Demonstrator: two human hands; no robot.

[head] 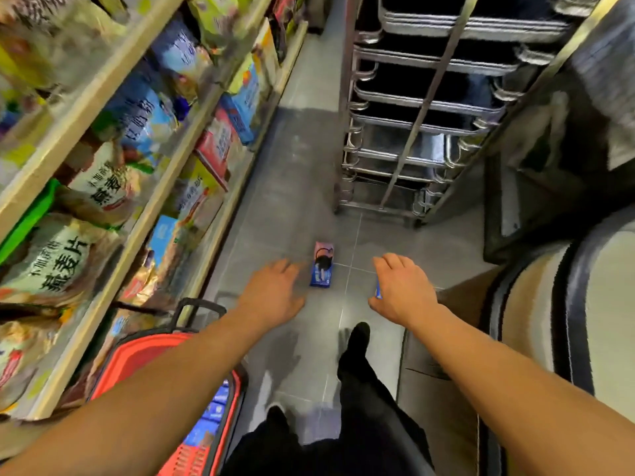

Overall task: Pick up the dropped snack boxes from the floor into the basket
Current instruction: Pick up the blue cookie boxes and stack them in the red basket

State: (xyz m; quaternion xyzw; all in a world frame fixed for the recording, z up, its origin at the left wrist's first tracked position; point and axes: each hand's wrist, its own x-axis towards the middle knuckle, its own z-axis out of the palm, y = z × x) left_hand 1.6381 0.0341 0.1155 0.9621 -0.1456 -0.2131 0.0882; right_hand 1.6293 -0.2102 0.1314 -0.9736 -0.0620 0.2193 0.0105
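Note:
A blue and pink snack box (322, 266) lies on the grey tiled floor between my two hands. My left hand (275, 292) reaches out just left of it, fingers relaxed, holding nothing. My right hand (400, 288) hovers to the right of the box with loosely bent fingers; a thin blue edge of another snack box (378, 291) shows beside its palm, mostly hidden. A red basket (144, 359) with black handles stands at the lower left under my left forearm, with blue snack boxes (211, 419) inside.
Wooden shelves (161, 187) packed with bags and boxes run along the left. A metal tray rack (412, 115) stands ahead on the right, a rounded striped surface (549, 304) at the right edge. My dark-trousered legs and shoe (357, 341) are below.

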